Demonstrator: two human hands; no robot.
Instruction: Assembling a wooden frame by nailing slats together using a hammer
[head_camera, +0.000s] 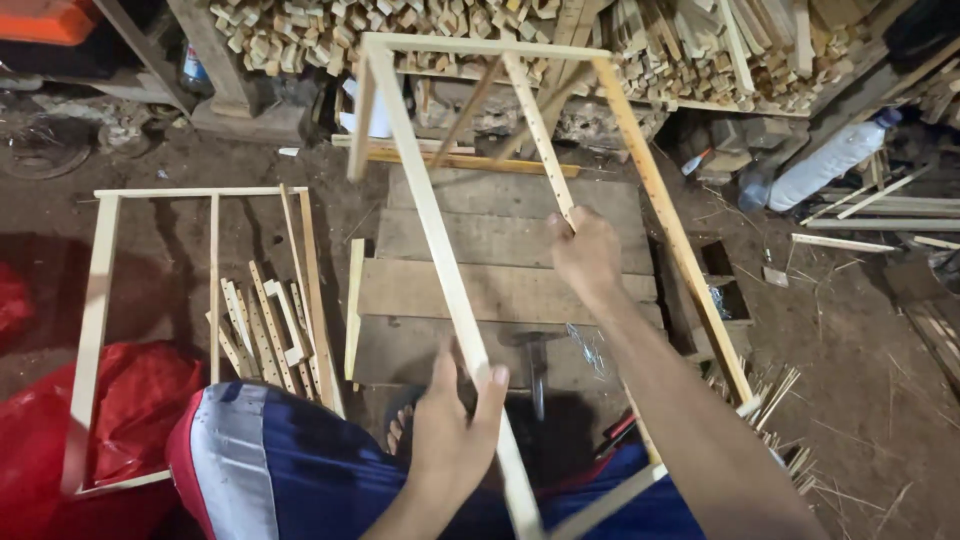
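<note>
I hold a light wooden frame upright in front of me, over a low workbench of planks. My left hand grips the frame's left rail near its lower end. My right hand is closed around a thin perforated slat that runs inside the frame from its top bar. Another thin slat leans diagonally inside the frame. A hammer lies on the bench below the frame.
A second wooden frame lies on the dirt floor at left, with several perforated slats inside it. Stacks of cut wood sticks fill the back. A plastic bottle lies at right. Red cloth sits by my knee.
</note>
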